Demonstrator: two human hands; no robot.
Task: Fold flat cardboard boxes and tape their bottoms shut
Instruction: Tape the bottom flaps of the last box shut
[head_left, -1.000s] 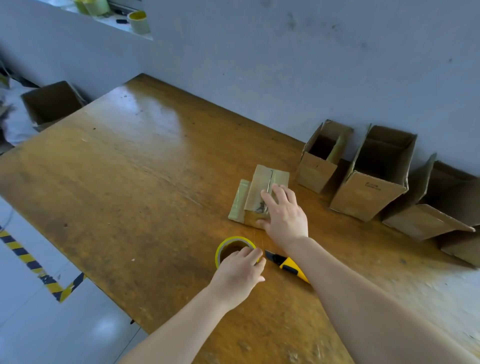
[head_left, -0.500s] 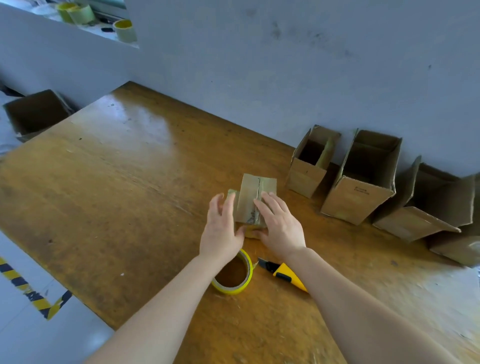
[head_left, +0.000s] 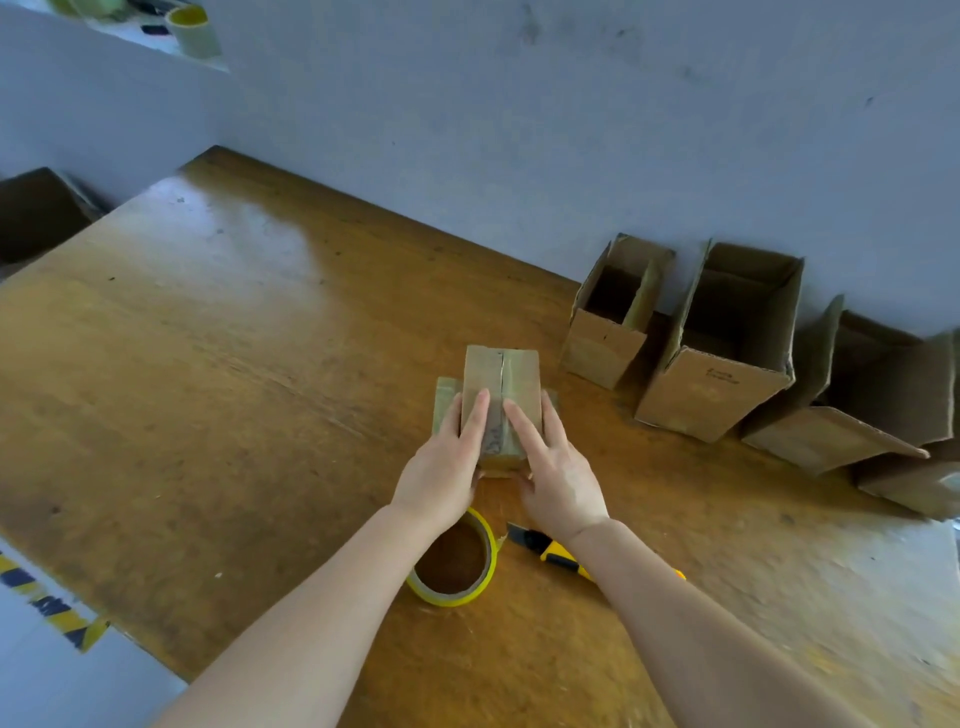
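Observation:
A small cardboard box (head_left: 514, 371) stands bottom-up in the middle of the wooden table (head_left: 208, 389), its two bottom flaps meeting at a centre seam with tape along it. My left hand (head_left: 449, 462) lies flat on the left flap and side, fingers spread. My right hand (head_left: 550, 462) presses flat on the right flap. A yellow-rimmed tape roll (head_left: 457, 564) lies on the table just under my left wrist. A yellow utility knife (head_left: 550, 551) lies beside it, partly hidden by my right forearm.
Several folded open boxes stand along the wall at the right: a small one (head_left: 610, 322), a taller one (head_left: 722, 353), and others tipped over (head_left: 857, 410). Another box (head_left: 36, 213) sits off the table's far left. Tape rolls (head_left: 192, 26) rest on a ledge.
My left hand left the tape roll and came onto the box's left flap. Both hands now press flat on the box; the roll and knife stay put.

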